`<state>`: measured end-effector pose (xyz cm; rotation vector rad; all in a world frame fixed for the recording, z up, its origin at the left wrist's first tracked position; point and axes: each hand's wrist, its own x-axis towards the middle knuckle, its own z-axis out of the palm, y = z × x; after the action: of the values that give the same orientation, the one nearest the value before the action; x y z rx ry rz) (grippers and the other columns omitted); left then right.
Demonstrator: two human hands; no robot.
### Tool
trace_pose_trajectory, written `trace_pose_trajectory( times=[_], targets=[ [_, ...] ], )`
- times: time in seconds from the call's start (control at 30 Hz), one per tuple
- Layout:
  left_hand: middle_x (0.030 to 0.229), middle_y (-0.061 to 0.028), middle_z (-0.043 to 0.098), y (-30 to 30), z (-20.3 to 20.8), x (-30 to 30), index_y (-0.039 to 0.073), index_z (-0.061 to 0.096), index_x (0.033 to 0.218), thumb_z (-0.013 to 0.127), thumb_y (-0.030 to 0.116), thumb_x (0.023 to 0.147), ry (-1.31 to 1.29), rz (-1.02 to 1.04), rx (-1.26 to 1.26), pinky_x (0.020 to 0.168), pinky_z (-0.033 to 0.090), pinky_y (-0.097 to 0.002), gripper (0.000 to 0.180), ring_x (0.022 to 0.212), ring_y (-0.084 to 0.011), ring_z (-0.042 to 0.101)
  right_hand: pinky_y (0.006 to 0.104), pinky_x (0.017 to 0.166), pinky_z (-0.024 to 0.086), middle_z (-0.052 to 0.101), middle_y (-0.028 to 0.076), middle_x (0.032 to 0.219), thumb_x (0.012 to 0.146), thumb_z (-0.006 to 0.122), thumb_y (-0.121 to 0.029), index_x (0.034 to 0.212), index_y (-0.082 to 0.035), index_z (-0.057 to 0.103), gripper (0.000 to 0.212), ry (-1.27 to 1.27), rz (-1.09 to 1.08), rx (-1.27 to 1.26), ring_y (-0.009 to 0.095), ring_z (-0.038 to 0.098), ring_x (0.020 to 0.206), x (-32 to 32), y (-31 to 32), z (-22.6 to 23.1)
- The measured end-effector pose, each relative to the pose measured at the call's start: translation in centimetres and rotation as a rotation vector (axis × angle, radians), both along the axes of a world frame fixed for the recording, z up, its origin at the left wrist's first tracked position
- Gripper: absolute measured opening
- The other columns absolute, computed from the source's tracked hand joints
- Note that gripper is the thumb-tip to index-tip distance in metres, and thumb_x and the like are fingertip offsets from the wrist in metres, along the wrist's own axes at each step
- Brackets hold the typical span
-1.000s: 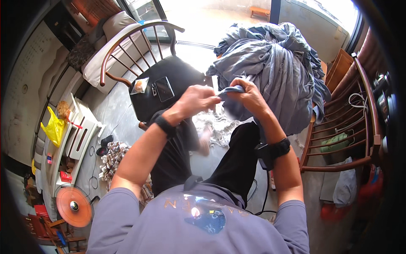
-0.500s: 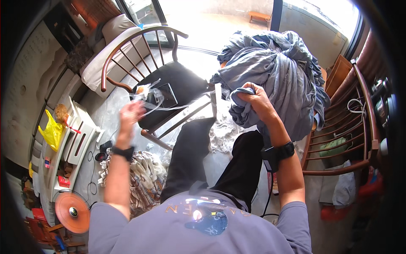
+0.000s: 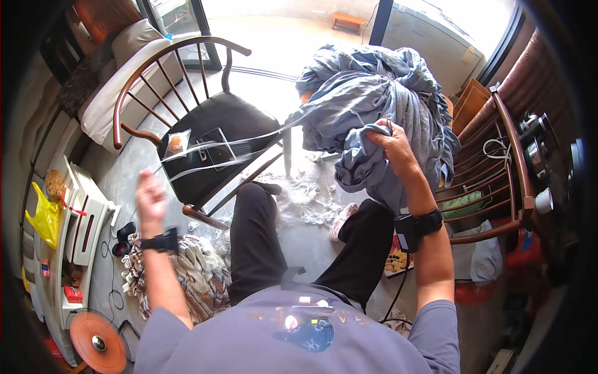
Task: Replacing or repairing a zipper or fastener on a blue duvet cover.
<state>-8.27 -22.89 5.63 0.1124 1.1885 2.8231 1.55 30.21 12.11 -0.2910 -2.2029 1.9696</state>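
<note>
A large heap of grey-blue cloth (image 3: pixel 367 87) is piled up in front of me, a little to the right. My right hand (image 3: pixel 393 146) is closed on a bunched fold at its near side. Long pale strips (image 3: pixel 249 137) run from the cloth leftward across the black seat of a wooden chair (image 3: pixel 205 177). They end at the fingers of my left hand (image 3: pixel 150 198), held out to the left; it is slightly blurred, its fingers curled in on the strips. On the seat lie a dark flat device (image 3: pixel 217 149) and a small clear packet (image 3: pixel 179 142) with something orange inside.
White thread scraps (image 3: pixel 305 181) litter the floor between the chair and my feet. A patterned knit bundle (image 3: pixel 196 271) lies by my left leg. Further left are a white cabinet (image 3: pixel 93 215) and an orange fan (image 3: pixel 98 341). Another wooden chair (image 3: pixel 526 187) stands at the right.
My left hand has moved left and toward me, and the pale strips now stretch out straighter over the seat. My right hand keeps its hold on the cloth. The whole view has shifted.
</note>
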Motion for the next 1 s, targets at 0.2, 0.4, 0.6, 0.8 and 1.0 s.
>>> trace_pose_trajectory(
  times=[0.2,0.4,0.6,0.8,1.0],
  targets=[
    [0.095,-0.0067,0.062,15.6,3.0,2.3,0.003,0.056,0.107,0.052,0.021,0.093,0.227,-0.145,-0.560,0.058,0.047,-0.0212,0.023,0.073,-0.0082,0.057,0.0173,0.051,0.041,0.059,-0.003,0.073,0.078,0.067,-0.009,0.087,-0.007,0.058,0.013,-0.133,0.175,-0.007,0.003,0.053,0.064,-0.1,-2.6,0.9],
    [0.072,-0.0076,0.063,32.7,4.8,3.7,0.001,0.060,0.100,0.064,0.009,0.082,0.782,-0.435,-0.873,0.054,0.045,-0.0256,0.021,0.058,-0.0089,0.056,0.0197,0.060,0.044,0.059,-0.001,0.075,0.077,0.069,-0.006,0.086,-0.005,0.059,0.014,0.031,0.154,0.091,0.004,0.053,0.069,0.2,-2.9,0.4],
    [0.061,0.0015,0.052,31.2,4.6,3.5,0.002,0.062,0.082,0.058,0.014,0.088,0.568,-0.655,-1.027,0.051,0.039,-0.0227,0.014,0.055,-0.0043,0.045,0.0184,0.061,0.041,0.056,-0.004,0.075,0.077,0.070,-0.007,0.083,-0.006,0.056,0.015,0.124,0.038,0.327,0.003,0.049,0.069,0.1,-3.4,-1.0],
    [0.059,0.0024,0.053,27.2,4.3,3.9,0.002,0.064,0.082,0.058,0.014,0.088,0.586,-0.611,-1.037,0.050,0.039,-0.0194,0.015,0.055,-0.0022,0.048,0.0215,0.055,0.043,0.059,-0.001,0.070,0.077,0.066,-0.006,0.083,-0.003,0.059,0.010,0.184,0.084,0.218,0.005,0.053,0.063,-0.5,-4.5,-2.1],
    [0.059,0.0063,0.044,17.3,4.8,3.6,0.007,0.060,0.081,0.055,0.020,0.091,0.222,-0.496,-0.700,0.045,0.032,-0.0182,0.017,0.051,-0.0008,0.036,0.0170,0.036,0.031,0.059,-0.001,0.070,0.078,0.066,-0.009,0.083,-0.011,0.057,0.011,-0.052,-0.050,-0.219,0.003,0.049,0.048,1.0,-2.6,-0.3]
  ],
)
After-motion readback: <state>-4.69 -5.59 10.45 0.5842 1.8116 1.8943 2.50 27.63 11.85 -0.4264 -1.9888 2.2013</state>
